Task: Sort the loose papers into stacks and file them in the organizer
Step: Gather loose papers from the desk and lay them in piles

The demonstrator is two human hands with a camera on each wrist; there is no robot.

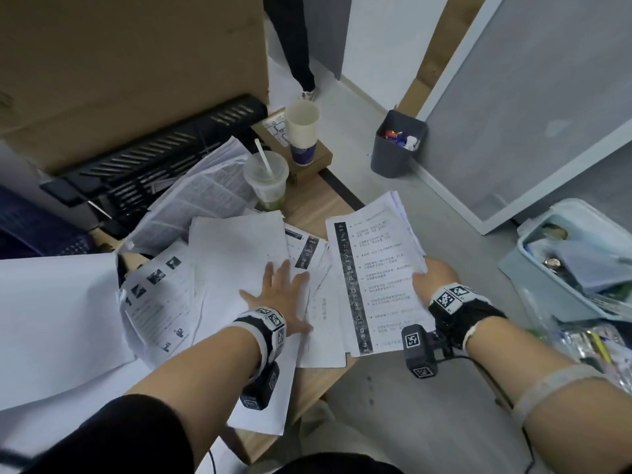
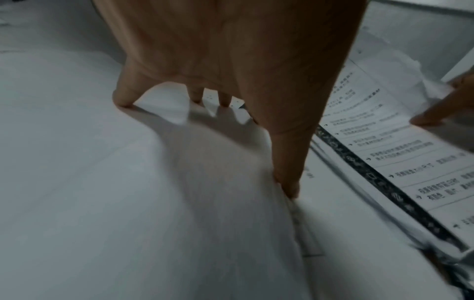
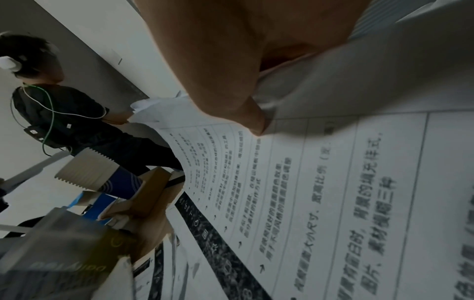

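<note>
Loose white papers lie scattered over a wooden desk. My left hand lies flat on a blank sheet, fingers spread and straight; the left wrist view shows its fingertips pressing the blank sheet. My right hand grips a stack of printed sheets at its right edge, thumb on top of the printed sheets, and holds it over the desk's right edge. A black mesh organizer stands at the back left, with papers leaning against it.
A plastic drink cup with a straw and a paper cup stand behind the papers. A large cardboard box rises behind the organizer. On the floor are a grey bin and a pale blue box of clutter. Another person's legs stand beyond.
</note>
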